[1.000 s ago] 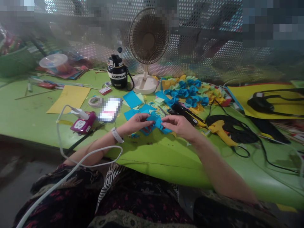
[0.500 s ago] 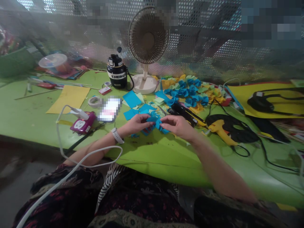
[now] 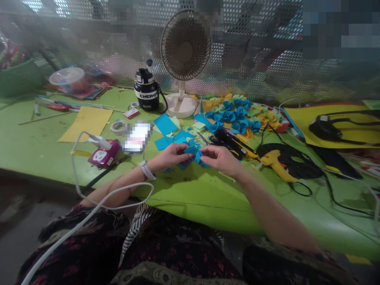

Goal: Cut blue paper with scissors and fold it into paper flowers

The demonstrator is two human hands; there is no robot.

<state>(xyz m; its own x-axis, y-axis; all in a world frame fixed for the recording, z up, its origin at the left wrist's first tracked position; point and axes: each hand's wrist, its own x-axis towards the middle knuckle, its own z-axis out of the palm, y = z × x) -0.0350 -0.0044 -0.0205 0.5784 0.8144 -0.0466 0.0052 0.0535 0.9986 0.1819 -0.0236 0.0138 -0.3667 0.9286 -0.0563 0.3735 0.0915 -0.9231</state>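
Between my two hands is a small folded piece of blue paper [image 3: 194,152]. My left hand [image 3: 175,154] pinches its left side between thumb and fingers. At the paper's right edge my right hand [image 3: 218,158] is closed, with thumb and fingertips on it. More blue paper lies just beneath and behind, partly hidden by the fingers. Flat blue squares [image 3: 164,124] rest beyond my left hand. Farther back is a heap of folded blue, yellow and pale green paper flowers [image 3: 234,113].
A yellow glue gun [image 3: 276,164] lies right of my right hand, near black-and-yellow cutters [image 3: 230,142]. Left are a phone [image 3: 137,136], a purple power socket [image 3: 103,153] and tape [image 3: 118,127]. A fan [image 3: 185,51] and a black bottle [image 3: 146,93] stand behind. A white cable [image 3: 118,191] crosses my left forearm.
Both hands stay in nearly the same place on the blue paper. The fingers and the paper between them have shifted very slightly.
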